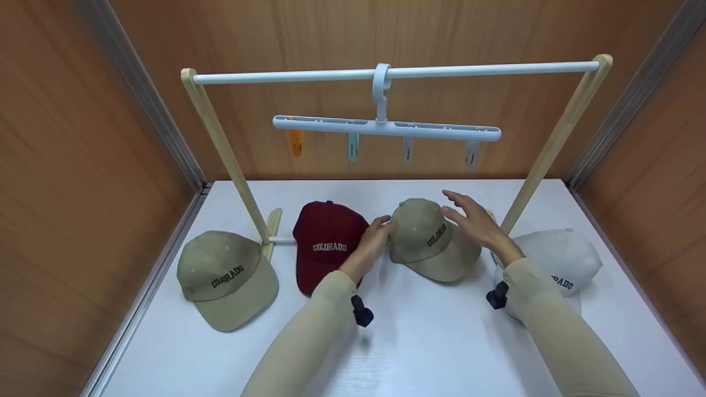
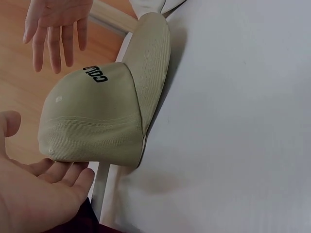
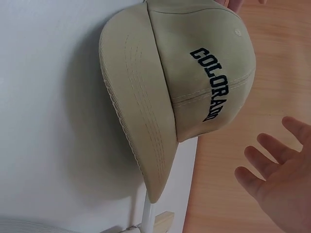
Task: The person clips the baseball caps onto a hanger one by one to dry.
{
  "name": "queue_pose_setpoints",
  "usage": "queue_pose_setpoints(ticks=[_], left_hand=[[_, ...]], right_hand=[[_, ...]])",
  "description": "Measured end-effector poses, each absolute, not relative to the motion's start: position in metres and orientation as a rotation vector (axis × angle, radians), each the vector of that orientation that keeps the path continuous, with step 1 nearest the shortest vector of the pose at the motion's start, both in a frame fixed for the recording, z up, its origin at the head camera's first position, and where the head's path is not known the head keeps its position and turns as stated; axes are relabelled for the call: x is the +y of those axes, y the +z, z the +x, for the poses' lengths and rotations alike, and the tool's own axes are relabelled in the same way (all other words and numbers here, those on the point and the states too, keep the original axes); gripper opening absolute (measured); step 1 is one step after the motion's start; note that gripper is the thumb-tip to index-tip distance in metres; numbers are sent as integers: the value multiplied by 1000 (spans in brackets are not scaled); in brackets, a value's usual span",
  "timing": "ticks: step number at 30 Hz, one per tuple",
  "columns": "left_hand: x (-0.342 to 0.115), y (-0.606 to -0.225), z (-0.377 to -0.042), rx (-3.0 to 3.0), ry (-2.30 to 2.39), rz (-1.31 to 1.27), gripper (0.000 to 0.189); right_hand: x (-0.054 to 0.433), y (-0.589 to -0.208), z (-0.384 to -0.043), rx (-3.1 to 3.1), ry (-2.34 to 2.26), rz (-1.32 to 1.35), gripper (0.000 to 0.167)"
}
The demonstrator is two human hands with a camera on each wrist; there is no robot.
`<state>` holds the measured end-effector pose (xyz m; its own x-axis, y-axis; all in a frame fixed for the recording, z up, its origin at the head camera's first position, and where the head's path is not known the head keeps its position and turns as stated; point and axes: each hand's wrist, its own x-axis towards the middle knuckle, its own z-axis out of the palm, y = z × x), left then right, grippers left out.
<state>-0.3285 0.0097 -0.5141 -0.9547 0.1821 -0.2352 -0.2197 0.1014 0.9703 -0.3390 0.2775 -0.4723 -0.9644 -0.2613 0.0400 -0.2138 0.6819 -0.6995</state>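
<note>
A beige cap (image 1: pixel 422 234) lettered COLORADO sits right of the middle, its brim towards the front right. On its left side is my left hand (image 1: pixel 370 249), fingertips right at the edge of the crown; the left wrist view shows those fingers (image 2: pixel 68 174) extended along the cap's side, thumb apart from it. My right hand (image 1: pixel 475 219) hovers at the cap's right side with its fingers spread. In the right wrist view a gap separates these fingers (image 3: pixel 265 162) from the cap (image 3: pixel 204 73), and nothing lies in the palm.
A dark red cap (image 1: pixel 329 245) lies beside my left forearm, with another beige cap (image 1: pixel 226 275) at far left. My right forearm partly covers a white cap (image 1: pixel 557 256). Overhead, a light blue clip hanger (image 1: pixel 386 128) with several clips hangs from the rack's white bar (image 1: pixel 287 76).
</note>
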Motion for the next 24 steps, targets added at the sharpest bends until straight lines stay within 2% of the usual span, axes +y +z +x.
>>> queue_pose_setpoints(ticks=[10, 24], left_hand=[[14, -514, -334, 1957, 2003, -73, 56], [16, -514, -332, 2053, 1916, 88, 42]], right_hand=[[277, -470, -338, 2814, -1154, -346, 68], [277, -472, -336, 2810, -1173, -400, 70]])
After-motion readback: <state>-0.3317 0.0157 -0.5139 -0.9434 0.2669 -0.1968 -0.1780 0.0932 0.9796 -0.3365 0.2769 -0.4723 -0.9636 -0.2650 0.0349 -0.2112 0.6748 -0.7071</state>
